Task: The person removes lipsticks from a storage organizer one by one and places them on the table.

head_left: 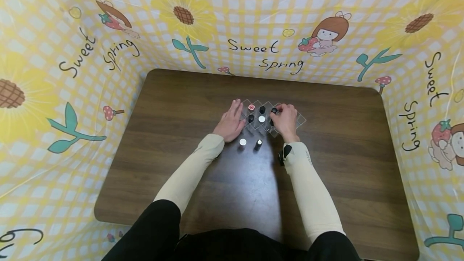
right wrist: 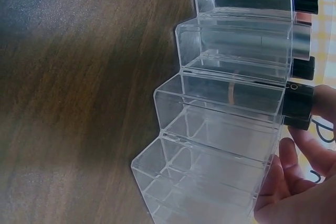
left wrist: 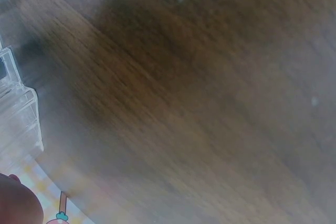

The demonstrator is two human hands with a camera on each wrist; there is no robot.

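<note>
A clear stepped lipstick organizer (head_left: 300,121) stands on the table, its slots set in zigzag rows. My right hand (head_left: 286,121) is at its right part, pinching the black cap of a lipstick tube (right wrist: 298,103) that sits inside a slot. My left hand (head_left: 230,123) lies with fingers extended along the organizer's left end. Other tubes stand in the slots: a red-topped one (head_left: 251,108), a white-topped one (head_left: 262,119) and several black ones, such as this black tube (head_left: 262,110). In the left wrist view, only a fingertip (left wrist: 20,203) and the organizer's corner (left wrist: 21,116) show.
Two loose tubes stand in front of the organizer: a white-topped tube (head_left: 243,143) and a slimmer dark tube with a light top (head_left: 258,144). The brown wooden table (head_left: 163,164) is enclosed by a yellow checked cloth (head_left: 253,19) at the back and both sides.
</note>
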